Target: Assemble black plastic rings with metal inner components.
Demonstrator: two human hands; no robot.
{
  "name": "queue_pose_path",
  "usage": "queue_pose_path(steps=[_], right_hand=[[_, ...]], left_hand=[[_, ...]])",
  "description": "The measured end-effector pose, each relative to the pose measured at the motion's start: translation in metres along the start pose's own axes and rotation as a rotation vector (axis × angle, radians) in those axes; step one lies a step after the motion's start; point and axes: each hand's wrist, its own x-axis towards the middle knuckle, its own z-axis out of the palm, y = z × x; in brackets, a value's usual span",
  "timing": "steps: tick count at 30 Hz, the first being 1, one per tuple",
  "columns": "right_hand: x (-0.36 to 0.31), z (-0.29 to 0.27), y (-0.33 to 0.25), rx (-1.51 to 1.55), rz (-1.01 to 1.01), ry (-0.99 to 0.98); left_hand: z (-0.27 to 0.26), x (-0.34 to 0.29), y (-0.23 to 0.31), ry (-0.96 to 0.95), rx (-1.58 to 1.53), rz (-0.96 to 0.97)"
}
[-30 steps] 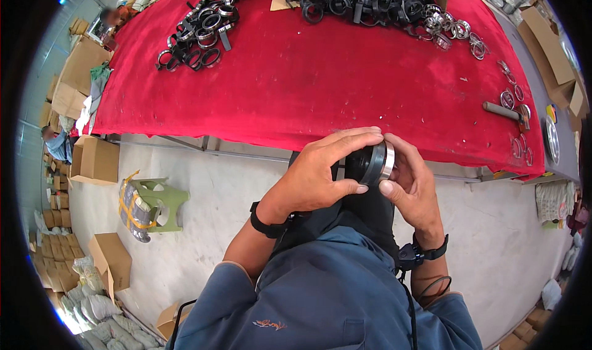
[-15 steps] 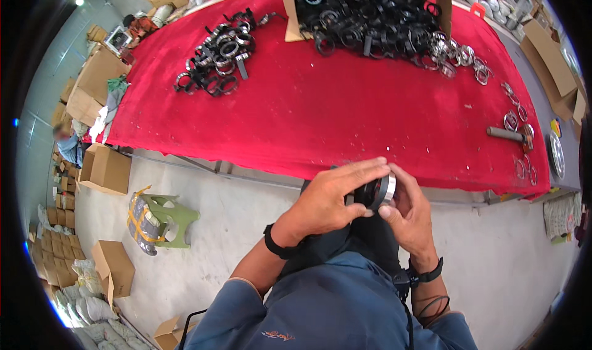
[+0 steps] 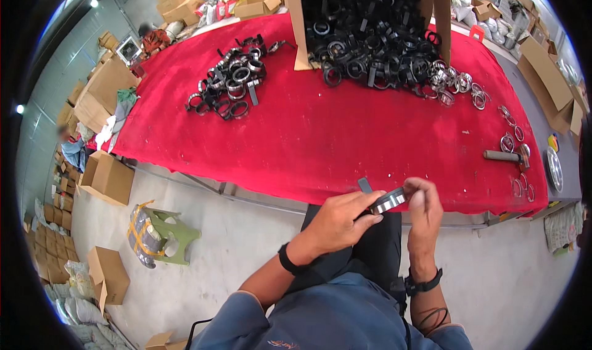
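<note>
My left hand (image 3: 343,220) grips a ring (image 3: 388,201) with a black rim, a polished silver band and a flat black tab, thumb below and fingers above. The ring is tilted just off the table's near edge, and its tab sticks up past my fingers. Close to the ring's right side is my right hand (image 3: 424,211), loosely curled, with nothing visible in it. On the red cloth-covered table (image 3: 296,140), a heap of similar rings (image 3: 231,82) lies at the left. Many more spill from an open cardboard box (image 3: 300,35) at the far side.
Silver rings (image 3: 447,78) lie right of the box, with a few more along the right edge near a wooden-handled hammer (image 3: 507,156). A round metal dish (image 3: 555,168) sits on the grey side table. A green stool (image 3: 179,236) and cardboard boxes stand left; a person (image 3: 74,149) is farther off.
The ring has turned in my left hand, so its tab now shows above the fingers. My right hand has come off the ring and moved slightly right. The view has shifted a little.
</note>
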Motion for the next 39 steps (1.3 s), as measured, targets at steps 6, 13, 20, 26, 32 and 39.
queue_pose_path(steps=[6, 13, 20, 26, 32, 39], right_hand=[[0.026, 0.021, 0.003, -0.084, -0.204, 0.119], [0.015, 0.040, 0.003, -0.110, -0.224, 0.228], [0.013, 0.048, 0.001, -0.038, -0.180, 0.286], [0.014, 0.048, 0.000, -0.023, -0.161, 0.279], [0.026, 0.048, 0.008, 0.002, -0.135, 0.336], [0.036, 0.039, 0.029, 0.317, 0.393, 0.363]], left_hand=[[-0.007, 0.006, 0.000, -0.047, -0.209, -0.011], [0.031, 0.005, 0.004, 0.475, -0.054, -0.015], [0.035, 0.014, 0.000, 0.653, 0.105, 0.160], [0.040, 0.016, -0.008, 0.651, 0.136, 0.160], [0.041, 0.024, -0.009, 0.605, 0.086, 0.114], [0.032, 0.027, -0.021, 0.261, -0.248, -0.276]])
